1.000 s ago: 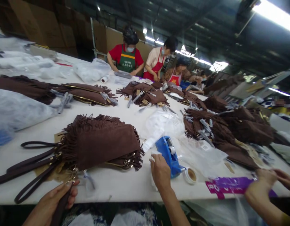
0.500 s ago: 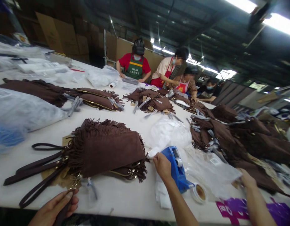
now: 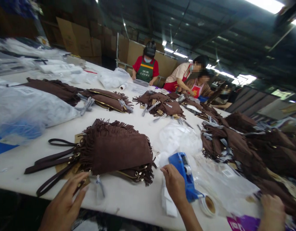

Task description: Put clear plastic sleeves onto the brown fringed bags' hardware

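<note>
A brown suede fringed bag (image 3: 116, 150) lies on the white table (image 3: 128, 195) in front of me, its dark straps (image 3: 52, 160) trailing left. My left hand (image 3: 63, 202) hovers over the strap ends and metal clasp at the near edge, fingers stretched out and holding nothing. My right hand (image 3: 174, 184) rests beside a blue tape dispenser (image 3: 185, 175), fingers curled and pinching the end of a white paper strip (image 3: 167, 200) that runs under the hand. A tape roll (image 3: 208, 205) lies just right of the dispenser.
Clear plastic bags (image 3: 210, 179) and piles of brown fringed bags (image 3: 246, 144) cover the right side, with more bags (image 3: 107, 99) farther back. A co-worker's hand (image 3: 271, 210) shows at the bottom right by purple paper (image 3: 241, 223). Several people work at the far end.
My left hand has let go of the strap it held below the table edge and moved up over the bag's clasp, fingers spread. My view shifted left; the right hand stays by the dispenser.
</note>
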A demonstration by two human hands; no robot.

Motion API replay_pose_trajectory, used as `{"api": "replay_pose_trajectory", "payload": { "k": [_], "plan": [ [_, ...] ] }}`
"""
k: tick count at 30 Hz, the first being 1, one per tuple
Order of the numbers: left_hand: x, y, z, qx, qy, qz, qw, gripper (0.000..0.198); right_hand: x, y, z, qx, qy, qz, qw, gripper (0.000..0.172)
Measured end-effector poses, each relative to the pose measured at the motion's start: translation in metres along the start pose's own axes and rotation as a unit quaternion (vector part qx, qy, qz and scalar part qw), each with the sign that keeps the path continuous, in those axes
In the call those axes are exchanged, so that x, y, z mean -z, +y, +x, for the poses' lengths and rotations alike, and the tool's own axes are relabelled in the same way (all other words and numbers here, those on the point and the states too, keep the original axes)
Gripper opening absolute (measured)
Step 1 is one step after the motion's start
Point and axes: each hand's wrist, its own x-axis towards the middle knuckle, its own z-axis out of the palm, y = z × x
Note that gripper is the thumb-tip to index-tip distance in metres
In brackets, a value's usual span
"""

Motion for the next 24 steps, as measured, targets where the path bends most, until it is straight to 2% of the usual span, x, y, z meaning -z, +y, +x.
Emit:
{"api": "replay_pose_trajectory", "payload": {
  "k": [2,5,7,8,10,11,13,16,18,20,21,24],
  "plan": [
    [-0.001,0.048,0.002,-0.064,-0.090,-0.054,0.992,0.044,0.007,-0.031,-0.014,-0.019,-0.079,0.115,0.990,0.028],
    [-0.013,0.106,0.009,-0.116,-0.237,-0.183,0.947,0.056,0.019,-0.075,-0.029,-0.054,-0.216,0.300,0.928,0.029],
    [-0.025,0.124,0.012,-0.095,-0.319,-0.272,0.903,0.042,0.024,-0.094,-0.033,-0.074,-0.251,0.383,0.886,0.030],
    [-0.030,0.127,0.011,-0.055,-0.352,-0.314,0.880,0.032,0.025,-0.099,-0.034,-0.087,-0.247,0.410,0.874,0.030],
    [-0.037,0.123,0.006,0.038,-0.378,-0.367,0.849,0.019,0.023,-0.103,-0.035,-0.116,-0.228,0.446,0.858,0.029],
    [-0.039,0.119,0.003,0.076,-0.371,-0.377,0.845,0.016,0.021,-0.103,-0.036,-0.133,-0.219,0.461,0.850,0.029],
    [-0.037,0.107,-0.004,0.110,-0.342,-0.368,0.858,0.013,0.013,-0.103,-0.037,-0.160,-0.216,0.488,0.830,0.038],
    [-0.026,0.093,-0.013,0.094,-0.322,-0.317,0.887,0.009,-0.002,-0.107,-0.039,-0.165,-0.250,0.504,0.810,0.054],
    [-0.016,0.086,-0.016,0.075,-0.313,-0.263,0.910,0.008,-0.012,-0.114,-0.038,-0.142,-0.288,0.475,0.820,0.043],
    [-0.007,0.078,-0.020,0.055,-0.292,-0.195,0.935,0.010,-0.022,-0.123,-0.037,-0.102,-0.304,0.428,0.845,0.032],
    [-0.003,0.074,-0.022,0.048,-0.281,-0.165,0.944,0.013,-0.027,-0.127,-0.037,-0.082,-0.302,0.405,0.859,0.032],
    [0.008,0.056,-0.032,0.067,-0.282,-0.171,0.942,0.024,-0.043,-0.137,-0.039,-0.043,-0.302,0.353,0.885,0.033]
  ]
}}
